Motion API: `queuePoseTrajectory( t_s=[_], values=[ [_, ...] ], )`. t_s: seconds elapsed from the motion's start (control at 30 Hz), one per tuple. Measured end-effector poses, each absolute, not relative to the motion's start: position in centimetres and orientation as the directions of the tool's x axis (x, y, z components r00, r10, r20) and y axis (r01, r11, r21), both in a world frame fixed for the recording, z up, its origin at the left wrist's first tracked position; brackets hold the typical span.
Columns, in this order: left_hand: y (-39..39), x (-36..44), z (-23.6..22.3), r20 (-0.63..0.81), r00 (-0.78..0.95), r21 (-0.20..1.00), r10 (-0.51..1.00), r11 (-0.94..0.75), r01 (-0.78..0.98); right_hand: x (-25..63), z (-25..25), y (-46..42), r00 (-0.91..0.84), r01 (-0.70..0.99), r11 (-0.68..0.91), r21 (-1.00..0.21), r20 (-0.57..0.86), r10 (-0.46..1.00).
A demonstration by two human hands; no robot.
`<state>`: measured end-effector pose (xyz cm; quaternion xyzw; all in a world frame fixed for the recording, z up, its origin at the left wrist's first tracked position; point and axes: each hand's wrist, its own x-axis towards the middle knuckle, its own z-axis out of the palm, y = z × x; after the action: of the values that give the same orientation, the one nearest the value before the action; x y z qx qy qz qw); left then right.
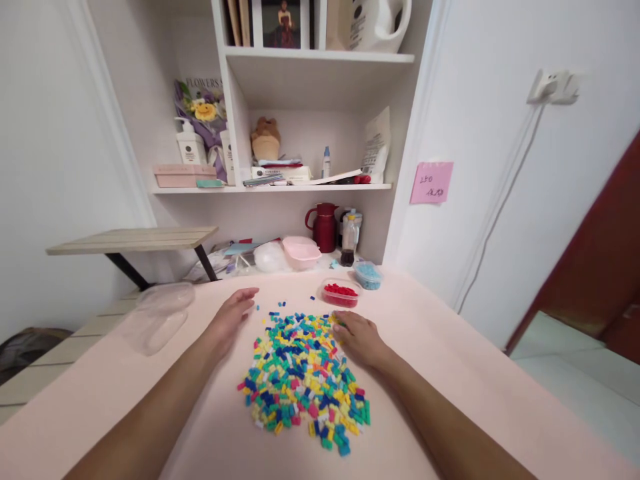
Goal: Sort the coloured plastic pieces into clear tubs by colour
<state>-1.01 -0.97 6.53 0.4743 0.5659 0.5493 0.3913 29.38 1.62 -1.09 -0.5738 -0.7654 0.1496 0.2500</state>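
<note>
A heap of small coloured pieces (304, 375) in yellow, blue, green, red and white lies on the pale pink table (450, 347). My left hand (231, 311) rests flat on the table just left of the heap's far end, fingers stretched out and holding nothing. My right hand (359, 337) sits at the heap's far right edge, fingers curled down onto the pieces; whether they grip one is hidden. Beyond it stand a clear tub of red pieces (341, 293) and a clear tub of light blue pieces (368, 274).
A clear plastic lid or bag (157, 315) lies at the left. A pink bowl (301, 252), a red jug (325, 227) and bottles stand at the back under white shelves. A small wooden side table (135, 239) juts in from the left.
</note>
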Motion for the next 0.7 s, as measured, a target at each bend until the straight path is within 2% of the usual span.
queuePoseTrajectory(
  t_s=[0.1,0.17,0.2,0.23,0.27,0.33,0.4,0.53,0.63,0.7],
  values=[
    [-3.2,0.1,6.2,0.132,-0.104,0.939,0.986,-0.09,0.332,28.9,-0.7,1.1,-0.3,0.722,0.355,-0.594,0.194,0.934],
    [-5.1,1.1,5.0,0.173,-0.006,0.858,0.985,-0.147,0.491,28.7,-0.2,0.8,-0.352,0.541,0.361,-0.76,0.186,0.917],
    [-6.0,1.7,4.2,0.204,0.126,0.67,0.971,-0.232,0.705,28.6,0.0,0.6,-0.372,0.407,0.337,-0.849,0.182,0.91],
    [-6.9,2.2,3.2,0.223,0.238,0.469,0.945,-0.318,0.824,28.6,0.2,0.5,-0.387,0.264,0.297,-0.917,0.181,0.904],
    [-7.8,2.8,2.2,0.241,0.335,0.312,0.911,-0.4,0.862,28.7,0.4,0.5,-0.398,0.132,0.254,-0.958,0.183,0.899],
    [-9.1,3.9,0.4,0.323,0.471,0.111,0.821,-0.527,0.842,28.9,0.5,0.6,-0.392,-0.042,0.198,-0.979,0.199,0.898],
    [-9.7,4.7,-1.1,0.354,0.578,-0.015,0.735,-0.614,0.789,29.2,0.3,0.8,-0.349,-0.083,0.21,-0.974,0.225,0.91],
    [-9.2,5.3,-2.6,0.362,0.675,-0.102,0.643,-0.693,0.714,29.7,0.1,1.1,-0.244,0.034,0.278,-0.96,0.262,0.934],
    [-8.5,4.9,-2.0,0.328,0.665,-0.083,0.671,-0.681,0.728,29.7,0.1,1.1,-0.137,0.135,0.298,-0.945,0.28,0.95],
    [-8.1,4.4,-0.9,0.271,0.643,-0.047,0.717,-0.657,0.752,29.7,-0.1,1.3,-0.085,0.132,0.279,-0.951,0.269,0.959]
  ],
)
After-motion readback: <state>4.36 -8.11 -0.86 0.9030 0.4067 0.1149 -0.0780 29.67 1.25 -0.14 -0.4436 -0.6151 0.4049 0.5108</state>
